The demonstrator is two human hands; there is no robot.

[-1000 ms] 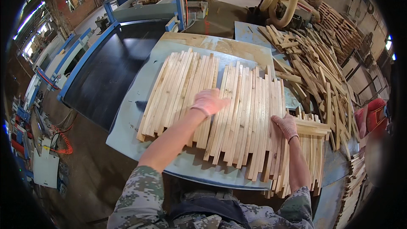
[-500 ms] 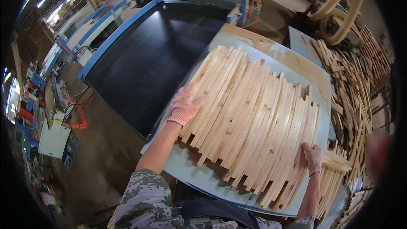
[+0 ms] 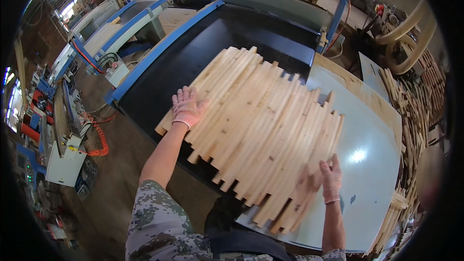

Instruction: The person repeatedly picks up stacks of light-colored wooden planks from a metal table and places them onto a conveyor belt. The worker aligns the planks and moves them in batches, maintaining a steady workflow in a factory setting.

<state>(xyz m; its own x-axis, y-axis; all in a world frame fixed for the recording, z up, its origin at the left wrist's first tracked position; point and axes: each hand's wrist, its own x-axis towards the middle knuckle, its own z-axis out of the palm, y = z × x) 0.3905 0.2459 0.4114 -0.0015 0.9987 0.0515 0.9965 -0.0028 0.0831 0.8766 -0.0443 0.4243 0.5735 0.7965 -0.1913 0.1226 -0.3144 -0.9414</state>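
Note:
A wide row of pale wood strips (image 3: 261, 125), laid side by side with uneven ends, lies partly on a black conveyor belt (image 3: 159, 96) and partly on a smooth light blue-grey board (image 3: 367, 164). My left hand (image 3: 188, 108), in a pink knit glove, rests flat on the row's left side with its fingers spread. At the right edge of the row, my right hand (image 3: 331, 180), gloved alike, presses against the outermost strips, thumb and fingers apart. Part of its fingertips is hard to make out.
Blue framing (image 3: 164, 50) borders the belt, and a blue arch (image 3: 338, 14) crosses its far end. Loose wood strips (image 3: 411, 116) are heaped at the right, below a thick beige hose (image 3: 411, 38). A white box (image 3: 65, 162) and an orange coiled cable (image 3: 100, 137) are at left.
The row of strips has shifted left off the board onto the black belt, both hands travelling with it. More of the board shows at the right. The view has also shifted.

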